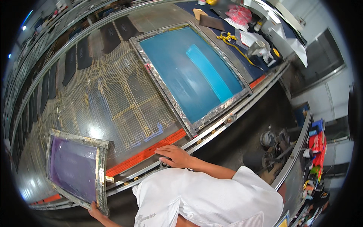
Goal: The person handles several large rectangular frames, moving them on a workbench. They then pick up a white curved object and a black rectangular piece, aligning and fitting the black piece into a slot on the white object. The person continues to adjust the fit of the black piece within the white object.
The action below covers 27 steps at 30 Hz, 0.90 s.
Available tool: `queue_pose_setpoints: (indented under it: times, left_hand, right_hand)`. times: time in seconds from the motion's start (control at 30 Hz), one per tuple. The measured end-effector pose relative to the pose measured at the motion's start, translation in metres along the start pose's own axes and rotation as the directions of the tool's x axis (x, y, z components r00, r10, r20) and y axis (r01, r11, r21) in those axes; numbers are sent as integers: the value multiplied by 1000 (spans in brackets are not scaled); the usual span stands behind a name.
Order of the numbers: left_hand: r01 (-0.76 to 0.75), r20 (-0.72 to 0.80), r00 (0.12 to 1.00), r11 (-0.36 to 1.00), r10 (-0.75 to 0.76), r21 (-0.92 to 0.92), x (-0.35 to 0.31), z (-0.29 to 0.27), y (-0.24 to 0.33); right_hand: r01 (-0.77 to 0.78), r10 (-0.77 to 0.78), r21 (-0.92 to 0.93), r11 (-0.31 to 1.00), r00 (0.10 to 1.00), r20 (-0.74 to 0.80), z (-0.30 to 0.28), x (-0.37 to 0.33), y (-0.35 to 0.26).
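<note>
My left hand (95, 212) grips the lower corner of a small screen-printing frame (100, 166) with a purple mesh (72, 168), held tilted over the near edge of the long table. My right hand (173, 156) lies flat, fingers spread, on the metal rail (211, 130) along the table's near side, next to an orange strip (145, 153). A large frame with a blue-green mesh (181, 72) lies flat on the table beyond my right hand.
The glossy table top (113, 98) carries yellow grid markings and a row of dark printed pieces (81, 53) at its far side. Yellow cord (227, 38), a red cloth (239, 14) and small containers clutter the far right end. Shelves with coloured items (317, 145) stand at right.
</note>
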State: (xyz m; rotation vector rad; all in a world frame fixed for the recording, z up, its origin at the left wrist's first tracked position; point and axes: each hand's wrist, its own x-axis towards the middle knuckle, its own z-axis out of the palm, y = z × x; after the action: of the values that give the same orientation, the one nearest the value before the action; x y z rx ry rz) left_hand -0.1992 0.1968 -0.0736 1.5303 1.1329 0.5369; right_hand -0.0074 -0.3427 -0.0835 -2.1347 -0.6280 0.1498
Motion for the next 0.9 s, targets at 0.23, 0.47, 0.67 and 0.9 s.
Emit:
queue_pose_setpoints:
  times: [0.23, 0.47, 0.67, 0.9]
  left_hand:
    - [-494, 205, 867, 726, 454, 479, 10, -8, 23]
    - [-109, -18, 992, 931, 123, 349, 19, 36, -32]
    - [-440, -1, 898, 897, 441, 35, -10, 92, 11]
    - [-284, 420, 811, 902, 407, -325, -51, 173, 114]
  right_hand:
    - [4, -4, -7, 1000, 999, -32, 9, -5, 5]
    - [-35, 35, 3, 999, 999, -2, 8, -3, 5]
    - [-189, 200, 166, 968, 979, -51, 7, 4, 6]
    - [-103, 597, 977, 188, 801, -30, -60, 57, -14]
